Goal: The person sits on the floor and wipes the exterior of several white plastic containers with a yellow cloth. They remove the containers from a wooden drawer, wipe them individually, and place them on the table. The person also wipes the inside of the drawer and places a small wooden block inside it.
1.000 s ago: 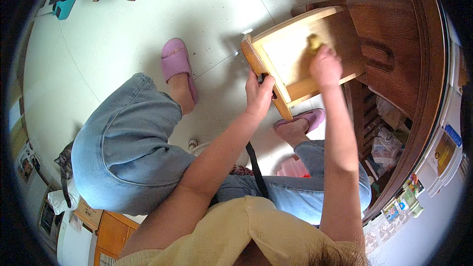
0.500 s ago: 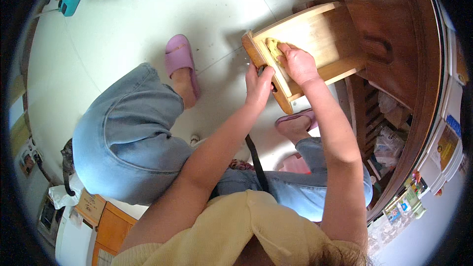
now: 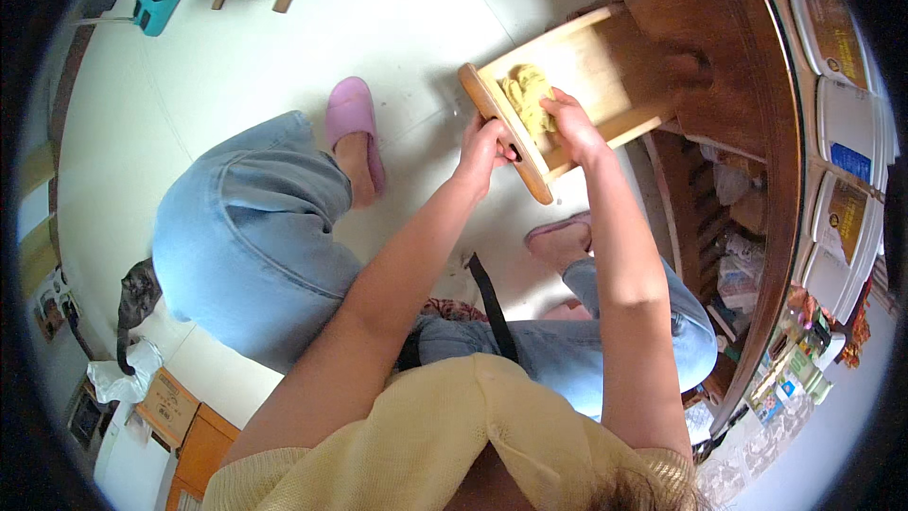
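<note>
A pale wooden drawer (image 3: 598,47) with a darker, curved front (image 3: 480,95) is pulled out of the brown wooden cabinet (image 3: 747,85). My left hand (image 3: 484,153) is closed round the drawer front at its dark handle opening. Inside the drawer, by the front panel, my right hand (image 3: 571,128) grips a crumpled yellow cloth (image 3: 528,95). Part of the cloth spreads out beyond my fingers toward the far front corner. The drawer's bare bottom shows behind the cloth.
Below the drawer, slatted shelving (image 3: 689,218) holds plastic bags (image 3: 740,270). White containers (image 3: 842,132) line the cabinet top at right. Pink slippers (image 3: 352,114) are on my feet. A dark-furred cat (image 3: 138,293) is at left, near a cardboard box (image 3: 168,405).
The cloth now shows more, bunched up beside my right fingers, which have shifted slightly toward me. My left hand stays on the drawer front. The whole view has shifted a little.
</note>
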Available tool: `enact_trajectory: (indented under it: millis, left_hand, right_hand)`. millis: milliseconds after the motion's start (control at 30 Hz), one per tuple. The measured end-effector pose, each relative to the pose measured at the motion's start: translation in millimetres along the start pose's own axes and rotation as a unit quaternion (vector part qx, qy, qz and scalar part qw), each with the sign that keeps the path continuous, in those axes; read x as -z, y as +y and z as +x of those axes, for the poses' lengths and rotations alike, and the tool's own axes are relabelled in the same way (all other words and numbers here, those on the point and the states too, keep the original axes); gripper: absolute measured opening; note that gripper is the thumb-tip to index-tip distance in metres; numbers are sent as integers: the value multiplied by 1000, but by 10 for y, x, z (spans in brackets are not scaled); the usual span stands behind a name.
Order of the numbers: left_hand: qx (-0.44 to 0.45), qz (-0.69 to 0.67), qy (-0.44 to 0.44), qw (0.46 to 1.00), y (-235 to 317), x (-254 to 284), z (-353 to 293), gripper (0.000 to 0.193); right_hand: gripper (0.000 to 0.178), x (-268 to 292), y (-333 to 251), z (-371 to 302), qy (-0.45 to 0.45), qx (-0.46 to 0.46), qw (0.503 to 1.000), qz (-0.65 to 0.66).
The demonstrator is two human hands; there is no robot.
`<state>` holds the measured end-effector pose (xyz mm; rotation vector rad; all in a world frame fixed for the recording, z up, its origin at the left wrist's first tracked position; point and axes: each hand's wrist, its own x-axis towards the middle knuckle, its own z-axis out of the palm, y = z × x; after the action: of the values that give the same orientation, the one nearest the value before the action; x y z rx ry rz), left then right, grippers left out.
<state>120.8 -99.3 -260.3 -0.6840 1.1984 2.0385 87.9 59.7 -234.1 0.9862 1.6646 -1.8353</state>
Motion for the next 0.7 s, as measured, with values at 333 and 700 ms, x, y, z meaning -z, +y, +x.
enact_trajectory:
  millis: [333, 700]
  left_hand:
    - [30, -13, -27, 999, -24, 66, -141, 59]
    - [-126, -183, 156, 962, 426, 426, -715, 66]
  right_hand:
    - [31, -277, -1289, -315, 8, 311, 871, -379]
    - [37, -1303, -1458, -970, -150, 281, 861, -396]
